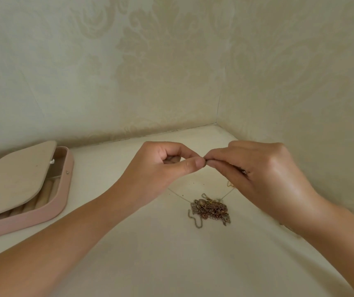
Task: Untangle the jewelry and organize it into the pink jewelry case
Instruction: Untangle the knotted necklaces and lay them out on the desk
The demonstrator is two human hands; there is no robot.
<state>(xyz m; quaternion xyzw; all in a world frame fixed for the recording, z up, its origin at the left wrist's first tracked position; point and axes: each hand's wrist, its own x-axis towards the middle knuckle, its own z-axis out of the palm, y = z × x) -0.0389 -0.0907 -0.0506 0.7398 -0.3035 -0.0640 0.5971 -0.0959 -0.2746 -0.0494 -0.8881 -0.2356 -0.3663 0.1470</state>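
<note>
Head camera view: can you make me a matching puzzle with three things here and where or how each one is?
Things
1. pink jewelry case
2. tangled chain heap
3. thin chain

States
A. pinched between the left hand and the right hand, strands running down to the heap
B. at the far left, open, ring rolls showing
C. lying loose on the cream surface, below the hands

Pairs: 1-B, 2-C, 3-A
</note>
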